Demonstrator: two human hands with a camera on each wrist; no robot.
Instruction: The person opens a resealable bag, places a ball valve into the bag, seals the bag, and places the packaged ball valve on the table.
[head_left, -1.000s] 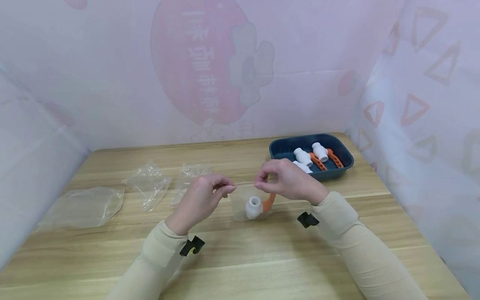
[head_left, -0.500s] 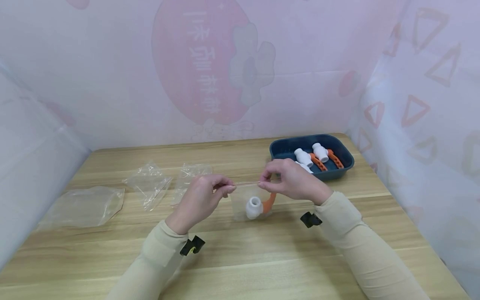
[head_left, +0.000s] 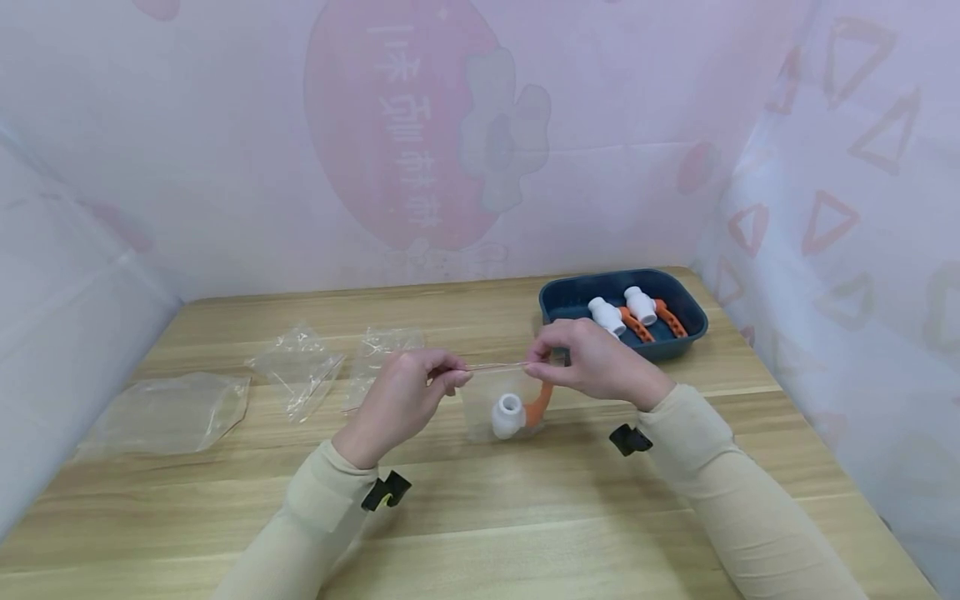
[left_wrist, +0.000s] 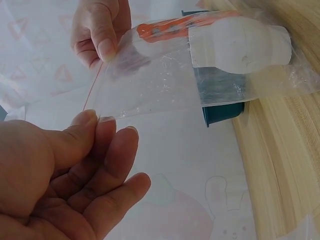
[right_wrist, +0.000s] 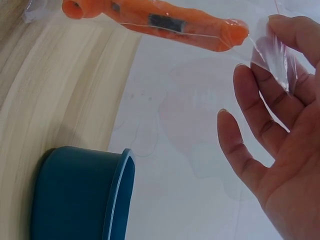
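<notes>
A clear zip bag (left_wrist: 150, 90) with a red line along its top edge hangs between my hands. Inside it lies a white ball valve (head_left: 508, 415) with an orange lever handle (right_wrist: 175, 25). My left hand (head_left: 401, 404) pinches the top left corner of the bag between thumb and forefinger. Toward the other end of the same edge, my right hand (head_left: 592, 362) pinches the seal between thumb and forefinger, its other fingers spread in the right wrist view. The bag's right corner is partly hidden behind that hand in the head view.
A dark blue tray (head_left: 697, 325) holding more white valves (head_left: 640, 305) with orange handles stands behind my right hand. Several clear bags lie on the wooden table (head_left: 480, 542) to the left, among them a large bag (head_left: 172, 414) and a crumpled bag (head_left: 296, 367). Printed cloth walls (head_left: 225, 167) surround the table.
My right hand has slid a little to the right along the bag's top edge, showing more of the red line. My left hand and the valve have stayed in place.
</notes>
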